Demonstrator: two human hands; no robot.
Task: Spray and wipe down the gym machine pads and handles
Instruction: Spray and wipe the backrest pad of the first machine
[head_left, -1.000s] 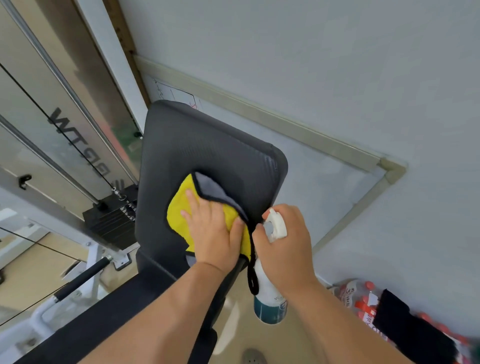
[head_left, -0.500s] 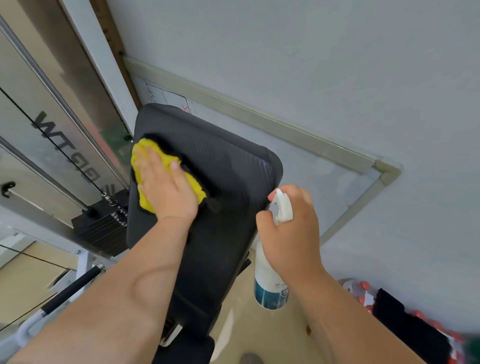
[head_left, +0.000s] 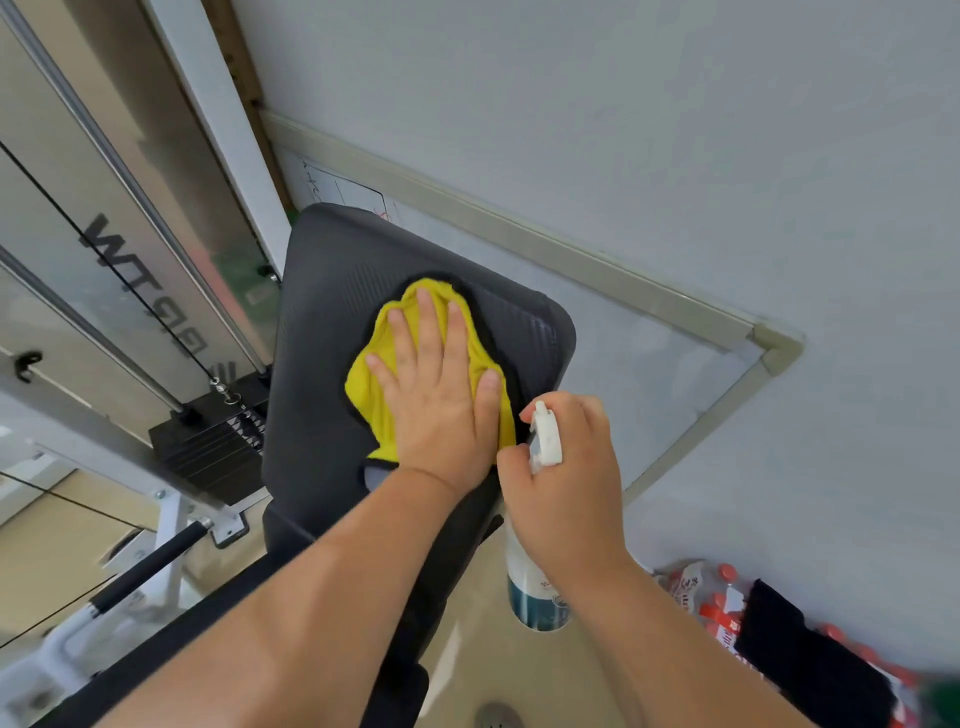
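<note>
Left hand (head_left: 441, 410) is flat and open, fingers straight and slightly spread, palm pressing a yellow cloth (head_left: 369, 405) onto the back pad (head_left: 322, 322) of the machine. The cloth is bunched under the palm; yellow shows past the fingertips at the top and out to the left of the little finger, and a dark trimmed edge runs along its rim. It sits in the upper right part of the pad's face, nearer the right edge than the left, and a grey corner of it pokes out just below the wrist. Right hand (head_left: 566, 488) is curled around the neck of a spray bottle (head_left: 535, 587), just right of the pad's edge and apart from it. The bottle hangs roughly upright over the floor (head_left: 467, 660), its white nozzle head sticking up above the fingers and facing the pad; cannot tell whether the trigger is squeezed. The thumbs of the two hands are close together, no clear contact. Left of the pad: black weight stack (head_left: 208, 447) with a cable (head_left: 104, 244) running up from it, and lower down a bar with a black grip handle (head_left: 150, 566), untouched. Behind the pad, a framed board (head_left: 649, 364) leans on the wall. Bottom right: a pack of red-capped bottles (head_left: 711, 597), partly covered by something black.
</note>
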